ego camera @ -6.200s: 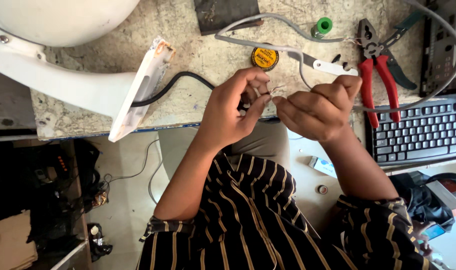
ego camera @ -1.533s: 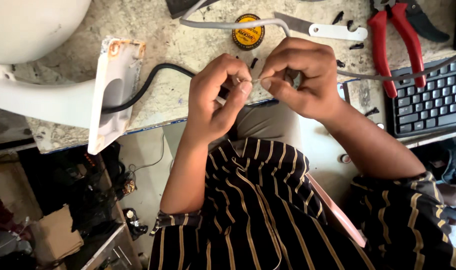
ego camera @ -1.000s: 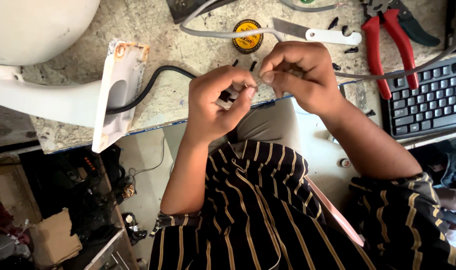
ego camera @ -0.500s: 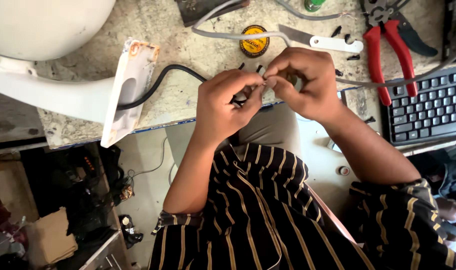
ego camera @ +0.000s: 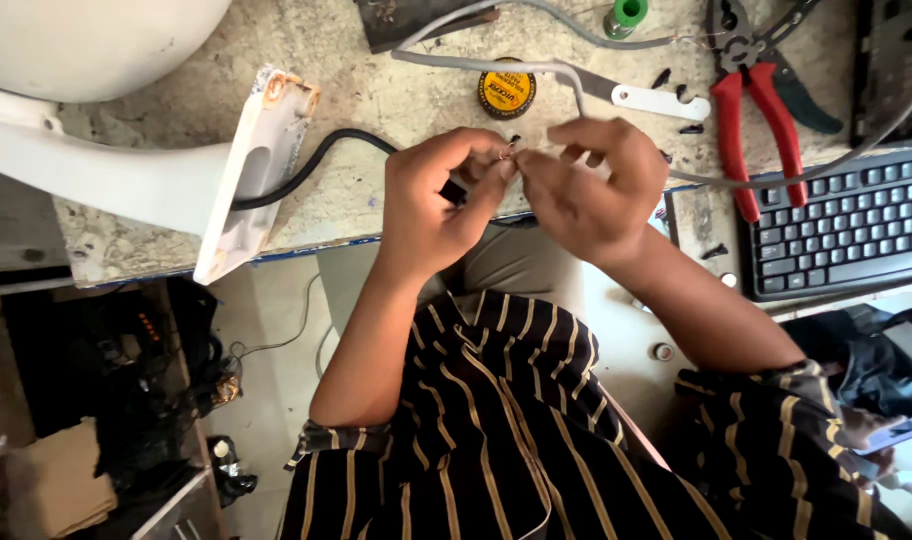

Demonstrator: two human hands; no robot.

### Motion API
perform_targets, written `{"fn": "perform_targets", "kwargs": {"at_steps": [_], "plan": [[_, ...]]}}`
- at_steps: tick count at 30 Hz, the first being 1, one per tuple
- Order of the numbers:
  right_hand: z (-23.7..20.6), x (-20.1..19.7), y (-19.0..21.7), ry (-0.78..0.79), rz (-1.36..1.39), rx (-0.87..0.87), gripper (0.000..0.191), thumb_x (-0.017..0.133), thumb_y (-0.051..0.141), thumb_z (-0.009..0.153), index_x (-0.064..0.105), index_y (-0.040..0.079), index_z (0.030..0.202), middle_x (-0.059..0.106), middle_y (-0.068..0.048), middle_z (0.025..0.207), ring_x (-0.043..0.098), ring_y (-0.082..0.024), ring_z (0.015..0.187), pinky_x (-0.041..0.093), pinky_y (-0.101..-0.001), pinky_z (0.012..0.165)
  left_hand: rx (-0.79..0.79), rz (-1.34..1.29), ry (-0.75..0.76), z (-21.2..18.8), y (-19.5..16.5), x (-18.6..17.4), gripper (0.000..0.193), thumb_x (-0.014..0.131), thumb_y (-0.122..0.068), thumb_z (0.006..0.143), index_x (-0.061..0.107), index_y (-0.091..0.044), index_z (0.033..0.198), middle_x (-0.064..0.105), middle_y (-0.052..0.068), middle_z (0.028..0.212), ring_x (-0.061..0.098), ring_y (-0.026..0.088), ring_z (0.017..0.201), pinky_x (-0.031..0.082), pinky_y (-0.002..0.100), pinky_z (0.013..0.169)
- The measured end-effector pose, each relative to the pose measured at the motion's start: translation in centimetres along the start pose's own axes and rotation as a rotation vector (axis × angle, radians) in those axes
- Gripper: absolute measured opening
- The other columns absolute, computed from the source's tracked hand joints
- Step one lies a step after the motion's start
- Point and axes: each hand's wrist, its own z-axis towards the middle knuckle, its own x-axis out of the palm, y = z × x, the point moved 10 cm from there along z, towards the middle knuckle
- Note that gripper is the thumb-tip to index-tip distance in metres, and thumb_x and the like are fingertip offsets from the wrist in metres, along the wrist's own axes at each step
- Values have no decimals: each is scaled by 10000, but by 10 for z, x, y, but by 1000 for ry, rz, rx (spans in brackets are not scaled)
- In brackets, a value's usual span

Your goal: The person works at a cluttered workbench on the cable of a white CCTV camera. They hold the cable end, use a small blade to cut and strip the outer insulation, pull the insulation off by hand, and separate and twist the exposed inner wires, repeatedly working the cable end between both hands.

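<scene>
Both my hands meet over the counter's (ego camera: 376,110) front edge, pinching fine wire ends.

My left hand (ego camera: 441,200) closes around the black cable (ego camera: 321,170) and pinches its bared strands (ego camera: 508,156) at the tip; my right hand (ego camera: 596,185) pinches them from the other side, fingertips touching. The strands look thin, soft and easily bent or snapped, so I judge the grip belongs on the insulation just behind them. Red pliers (ego camera: 756,120) lie well apart.

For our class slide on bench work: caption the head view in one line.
Both hands, left hand and right hand, pinch black cable wire ends above workbench.
</scene>
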Motion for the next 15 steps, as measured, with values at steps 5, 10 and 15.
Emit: {"fn": "perform_targets", "kwargs": {"at_steps": [5,10,15], "plan": [[1,-3,29,-11,-251,-243,264,921,43,787,791,160,986,613,-19,1041,588,-183,729,414,-332,601,-72,-133,7,-2,7,-3,63,695,-21,980,690,-7,1041,721,35,832,675,70,733,515,239,667],[7,4,13,51,5,-115,202,847,-8,775,717,83,899,655,-49,897,574,-197,647,409,-359,581,-10,-163,22,-4,3,-8,73,701,-56,1004,682,-11,1059,694,35,888,638,81,773,514,247,707],[-1,20,-25,208,398,276,122,755,-15,869,693,8,972,677,-110,933,618,-163,693,484,-281,593,92,-121,88,-7,-9,-7,73,697,-93,1037,670,-29,1059,684,51,941,642,110,812,513,255,728]]}}
